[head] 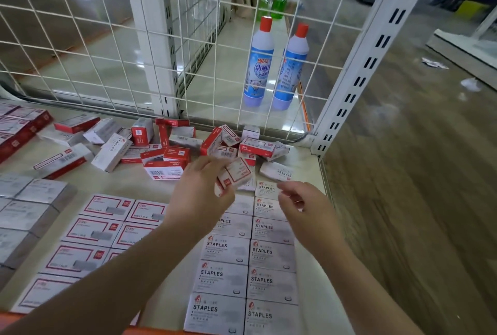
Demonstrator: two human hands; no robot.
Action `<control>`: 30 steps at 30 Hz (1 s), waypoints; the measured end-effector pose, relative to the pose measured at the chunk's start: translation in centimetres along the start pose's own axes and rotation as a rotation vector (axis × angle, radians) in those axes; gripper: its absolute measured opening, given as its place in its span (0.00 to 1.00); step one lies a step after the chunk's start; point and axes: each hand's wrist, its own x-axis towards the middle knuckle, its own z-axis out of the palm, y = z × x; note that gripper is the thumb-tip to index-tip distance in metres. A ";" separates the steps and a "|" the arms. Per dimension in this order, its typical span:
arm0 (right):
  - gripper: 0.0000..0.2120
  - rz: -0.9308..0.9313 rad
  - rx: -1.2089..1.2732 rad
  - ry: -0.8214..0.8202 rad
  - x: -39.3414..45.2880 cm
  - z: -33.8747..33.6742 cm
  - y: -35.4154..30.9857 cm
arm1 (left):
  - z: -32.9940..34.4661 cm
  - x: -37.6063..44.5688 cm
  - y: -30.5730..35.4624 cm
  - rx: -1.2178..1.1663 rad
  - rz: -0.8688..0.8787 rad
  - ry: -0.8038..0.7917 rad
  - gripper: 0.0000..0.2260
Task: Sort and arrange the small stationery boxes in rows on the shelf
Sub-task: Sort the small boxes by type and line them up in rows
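— Stapler-refill cartons, small red-and-white cardboard ones, lie in a loose heap (172, 146) at the far side of the pale shelf board (129, 181), up against the white wire-grid back panel (107, 38). That heap is what is left to sort.

— And what is sorted already?

— Near the front, two columns of white boxes printed STAPLES (247, 262) run toward the right edge, laid flat and touching. To their left sits a block of white boxes with red-framed labels (107, 229), also flat and in rows. Further left are grey-white boxes, too blurred to read.

— What are the hands doing?

— Her left hand (199, 194) pinches one red-and-white box (236, 176), thumb below and fingers over the top, lifted just above the far end of the STAPLES columns. The right hand (304, 208) hovers beside it, fingers loosely curled, holding nothing.

— So which step is this?

— I judge it the picking and sorting stage: a box is lifted out of the heap and being checked. Its face looks red-framed, so I would guess it belongs with the left block, not the STAPLES columns below it.

— What does the next move need?

— Turning the label up, carrying it left, and setting it square against a neighbour without nudging that row. Behind the grid two blue-and-white bottles with red caps (274, 65) stand well clear.
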 end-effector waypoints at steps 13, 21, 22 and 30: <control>0.13 0.103 0.193 -0.237 -0.8 0.5 -3.2 | -1.3 -3.5 -0.1 -0.059 0.167 -0.067 0.22; 0.11 0.214 0.378 -0.198 -1.1 0.6 -3.4 | -0.9 -4.1 -0.2 -0.150 0.032 -0.118 0.28; 0.10 0.207 0.374 -0.199 -1.2 0.5 -3.4 | -0.8 -4.1 -0.3 -0.162 0.010 -0.126 0.27; 0.13 0.142 0.280 -0.250 -1.4 0.0 -3.2 | -1.2 -3.5 -1.1 -0.346 -0.158 -0.286 0.16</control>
